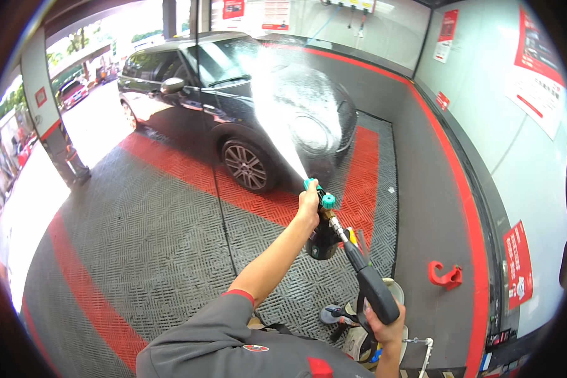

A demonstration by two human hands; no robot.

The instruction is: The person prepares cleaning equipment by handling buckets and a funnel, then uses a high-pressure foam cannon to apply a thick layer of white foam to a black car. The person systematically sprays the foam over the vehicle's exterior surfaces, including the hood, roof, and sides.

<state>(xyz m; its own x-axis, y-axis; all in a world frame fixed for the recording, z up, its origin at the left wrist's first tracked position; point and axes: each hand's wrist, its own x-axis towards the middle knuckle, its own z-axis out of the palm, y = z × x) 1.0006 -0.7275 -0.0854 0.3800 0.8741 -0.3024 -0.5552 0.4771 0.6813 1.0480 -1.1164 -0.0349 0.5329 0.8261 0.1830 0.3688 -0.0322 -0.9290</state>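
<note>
My left hand (308, 203) grips the teal-tipped nozzle head of a foam cannon, around its front. Below that head hangs the cannon's dark bottle (322, 243). A metal fitting joins it to a black pressure-washer gun (371, 283). My right hand (388, 327) is wrapped around the gun's handle, with fingers at the trigger. From the nozzle a white fan of spray (276, 123) strikes the hood and headlight of a dark compact hatchback (231, 108). White spray partly hides the hood. The car's front wheel (245, 164) faces me on the left of the spray.
Grey and red plastic grating (170, 227) covers the floor. Along the right runs a grey wall with a red stripe (449, 141), bearing a red hook (446, 275). A spray bottle (333, 314) and pale buckets (394, 290) stand near my right hand. A pillar (52, 108) rises at left.
</note>
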